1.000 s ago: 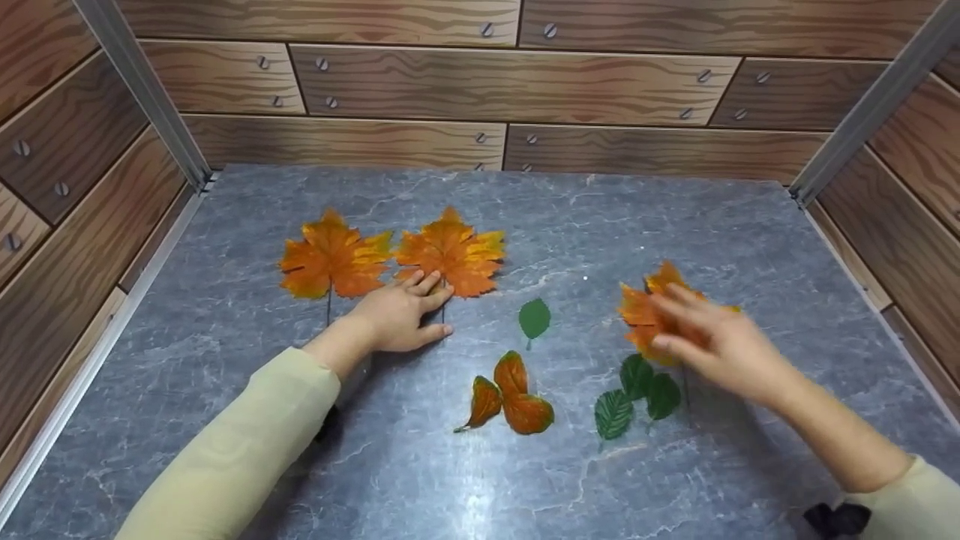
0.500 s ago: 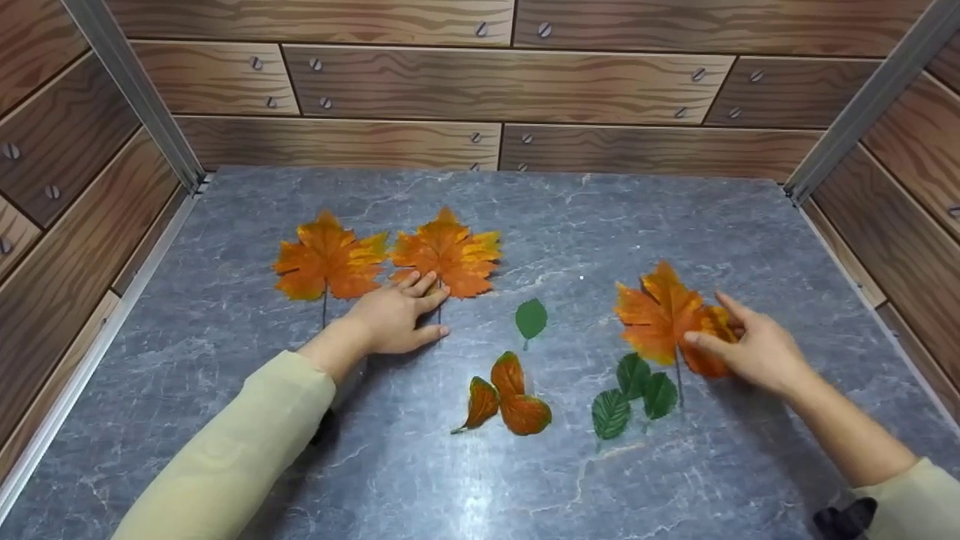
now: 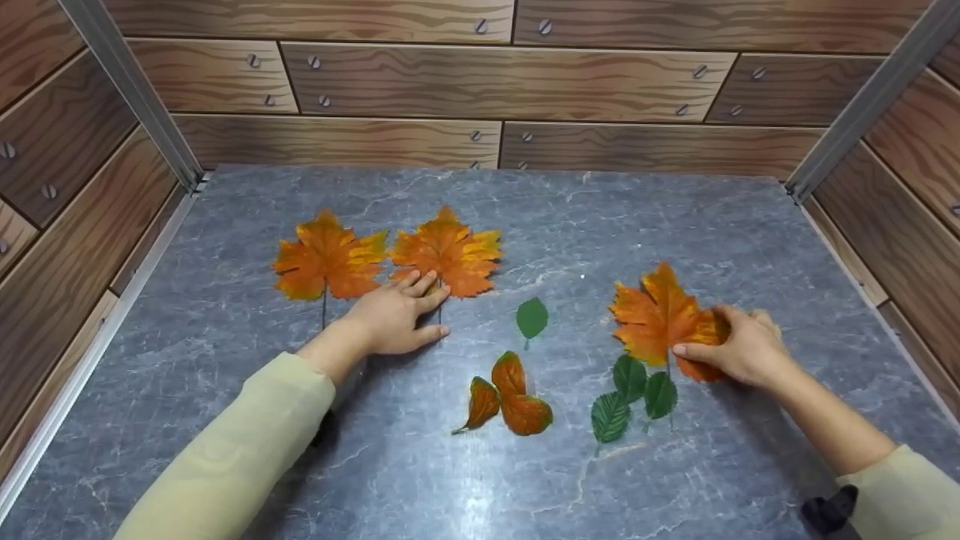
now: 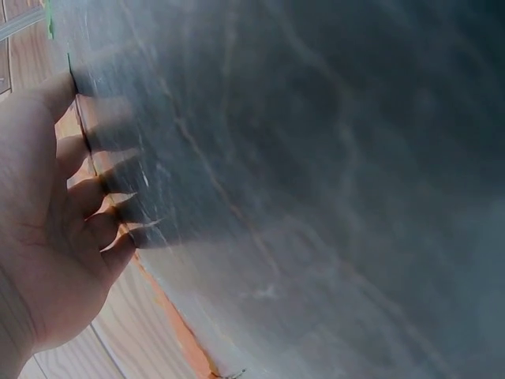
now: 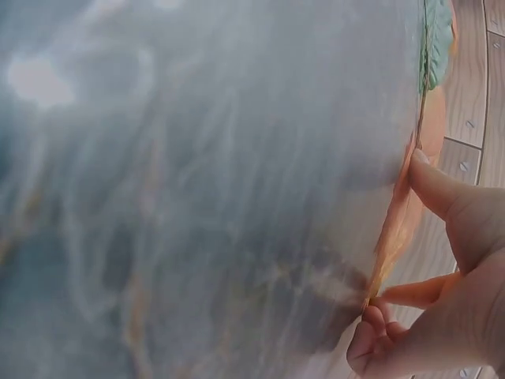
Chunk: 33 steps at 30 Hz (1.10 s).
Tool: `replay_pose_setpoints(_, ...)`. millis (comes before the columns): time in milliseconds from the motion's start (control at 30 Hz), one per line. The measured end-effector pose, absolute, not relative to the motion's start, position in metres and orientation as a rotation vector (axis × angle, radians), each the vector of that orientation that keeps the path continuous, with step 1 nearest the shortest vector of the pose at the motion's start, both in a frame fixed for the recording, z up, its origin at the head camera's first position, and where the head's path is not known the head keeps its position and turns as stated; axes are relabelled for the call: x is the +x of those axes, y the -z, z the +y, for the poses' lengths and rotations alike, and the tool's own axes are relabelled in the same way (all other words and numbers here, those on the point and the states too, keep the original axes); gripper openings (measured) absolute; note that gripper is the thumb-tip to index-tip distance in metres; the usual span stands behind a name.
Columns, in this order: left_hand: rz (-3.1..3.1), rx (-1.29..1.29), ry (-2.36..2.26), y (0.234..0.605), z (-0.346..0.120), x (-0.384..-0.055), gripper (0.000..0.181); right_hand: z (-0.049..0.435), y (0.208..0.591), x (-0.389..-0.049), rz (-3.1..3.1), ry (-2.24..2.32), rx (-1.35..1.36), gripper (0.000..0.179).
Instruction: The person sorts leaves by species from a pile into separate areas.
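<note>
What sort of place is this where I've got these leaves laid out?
It looks like a small staged work booth: wood-plank-patterned panels stand at the back and both sides, metal posts mark the back corners, and a grey marble-look tabletop lies between them.

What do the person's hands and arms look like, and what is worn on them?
The left hand and right hand are bare, without gloves. The left sleeve and right sleeve are plain pale yellow-green. A small black object sits beside the right cuff.
</note>
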<state>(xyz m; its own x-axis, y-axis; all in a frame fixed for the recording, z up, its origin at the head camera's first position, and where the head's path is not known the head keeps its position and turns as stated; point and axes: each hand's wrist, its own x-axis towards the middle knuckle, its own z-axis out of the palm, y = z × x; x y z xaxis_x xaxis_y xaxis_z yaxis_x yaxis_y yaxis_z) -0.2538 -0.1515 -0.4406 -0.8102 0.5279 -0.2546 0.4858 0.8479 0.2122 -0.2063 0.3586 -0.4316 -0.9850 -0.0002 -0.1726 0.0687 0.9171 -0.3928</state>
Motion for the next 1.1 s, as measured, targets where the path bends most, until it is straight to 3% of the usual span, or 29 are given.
replay_pose_setpoints(200, 2.727, 0.765, -0.202, 0.439, -0.152, -0.254, 0.076, 0.358, 0.433, -0.208, 2.908, 0.713, 0.041, 0.093)
replay_pose_setpoints(367, 2.732, 0.779, -0.198, 0.438, -0.153, -0.254, 0.076, 0.357, 0.434, -0.209, 2.917, 0.721, 0.016, 0.081)
replay_pose_setpoints(867, 2.739, 0.772, -0.208, 0.443, -0.152, -0.254, 0.076, 0.372, 0.430, -0.219, 2.941, 0.973, -0.029, 0.060)
replay_pose_setpoints(1100, 2.738, 0.768, -0.207, 0.442, -0.153, -0.254, 0.076, 0.379, 0.407, -0.225, 2.885, 1.381, 0.041, 0.066)
